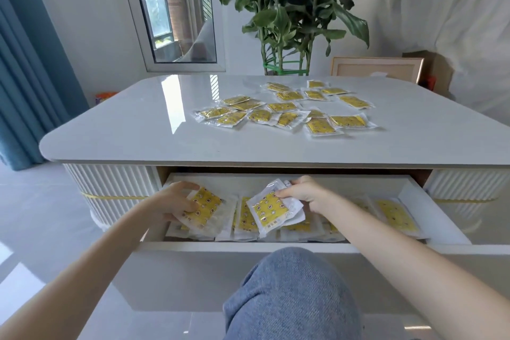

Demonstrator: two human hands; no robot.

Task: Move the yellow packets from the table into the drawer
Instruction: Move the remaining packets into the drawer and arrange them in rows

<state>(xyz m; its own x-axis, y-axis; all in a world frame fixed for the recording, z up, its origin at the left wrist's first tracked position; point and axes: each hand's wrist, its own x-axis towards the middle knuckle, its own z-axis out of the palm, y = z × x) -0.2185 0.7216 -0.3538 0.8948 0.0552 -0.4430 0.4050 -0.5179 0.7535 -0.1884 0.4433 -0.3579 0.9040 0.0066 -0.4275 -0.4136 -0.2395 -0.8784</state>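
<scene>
The white drawer [278,247] stands pulled out under the table top, with several yellow packets lying flat inside. My left hand [172,201] grips a yellow packet [204,208] at the drawer's left end, low over the others. My right hand [306,193] pinches the top edge of another yellow packet [269,208] above the drawer's middle, tilted. One more packet [393,214] lies at the drawer's right side. Several yellow packets [287,112] are scattered on the glossy white table [132,130], towards its far right half.
A large potted plant [284,8] rises behind the table, beside a framed panel [376,67]. A window [171,11] and blue curtain [22,85] are at the left. My knee in grey trousers [292,292] sits below the drawer front.
</scene>
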